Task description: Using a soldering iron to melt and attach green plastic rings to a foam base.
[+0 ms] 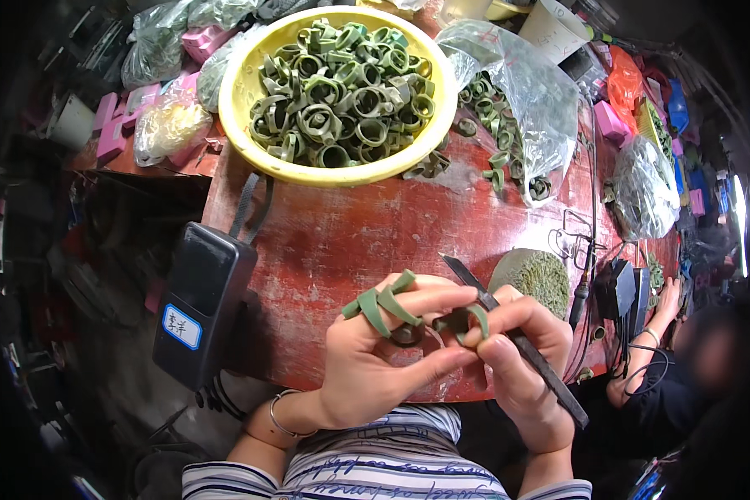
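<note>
held ring (pixel 481 318) is dull grn, curved, darker twd left.

To the left of the fingers (pixel 446 297) of the left hand (pixel 360 360), and well apart from them, a white label (pixel 182 326) with a blue border bears two dark, handwritten-looking characters on the face of a black box (pixel 211 265). Nearer the body than the fingers of both the left hand and the right hand (pixel 529 367), dark blue cursive lettering runs along the pale bands of a striped shirt (pixel 383 475). Beyond the fingers, a clear plastic bag (pixel 542 92) carries red strokes too faint to read.
</note>
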The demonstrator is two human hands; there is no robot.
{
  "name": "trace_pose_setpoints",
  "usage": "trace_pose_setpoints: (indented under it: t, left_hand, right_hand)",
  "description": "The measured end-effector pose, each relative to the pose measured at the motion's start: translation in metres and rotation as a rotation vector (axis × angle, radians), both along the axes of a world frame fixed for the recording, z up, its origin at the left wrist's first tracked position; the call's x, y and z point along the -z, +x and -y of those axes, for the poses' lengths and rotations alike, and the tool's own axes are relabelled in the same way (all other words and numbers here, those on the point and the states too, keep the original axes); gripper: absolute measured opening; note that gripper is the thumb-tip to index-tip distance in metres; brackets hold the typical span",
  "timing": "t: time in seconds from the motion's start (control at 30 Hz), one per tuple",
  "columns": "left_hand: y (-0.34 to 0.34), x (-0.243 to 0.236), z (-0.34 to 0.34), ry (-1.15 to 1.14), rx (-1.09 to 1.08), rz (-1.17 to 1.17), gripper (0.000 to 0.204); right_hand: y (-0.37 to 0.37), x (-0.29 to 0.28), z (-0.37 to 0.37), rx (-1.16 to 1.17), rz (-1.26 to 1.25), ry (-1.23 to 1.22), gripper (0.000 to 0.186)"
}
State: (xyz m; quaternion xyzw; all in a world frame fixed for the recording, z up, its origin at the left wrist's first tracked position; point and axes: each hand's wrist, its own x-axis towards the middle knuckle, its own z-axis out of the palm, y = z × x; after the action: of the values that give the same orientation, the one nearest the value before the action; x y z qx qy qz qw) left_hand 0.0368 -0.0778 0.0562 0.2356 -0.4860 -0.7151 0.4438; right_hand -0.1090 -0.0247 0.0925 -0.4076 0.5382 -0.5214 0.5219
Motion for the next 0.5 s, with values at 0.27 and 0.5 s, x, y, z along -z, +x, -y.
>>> trace_pose_setpoints:
  t: [0.27, 0.5]
  left_hand:
    - [-0.008, -0.007, -0.008, -0.093, 0.008, 0.066, 0.041]
    - [-0.012, -0.011, -0.007, 0.376, 0.259, -0.081, 0.039]
  right_hand:
    - [-0.016, 0.009, -0.018, 0.114, -0.512, -0.266, 0.015]
    - [-0.018, 0.005, -0.046, 0.362, -0.176, -0.138, 0.031]
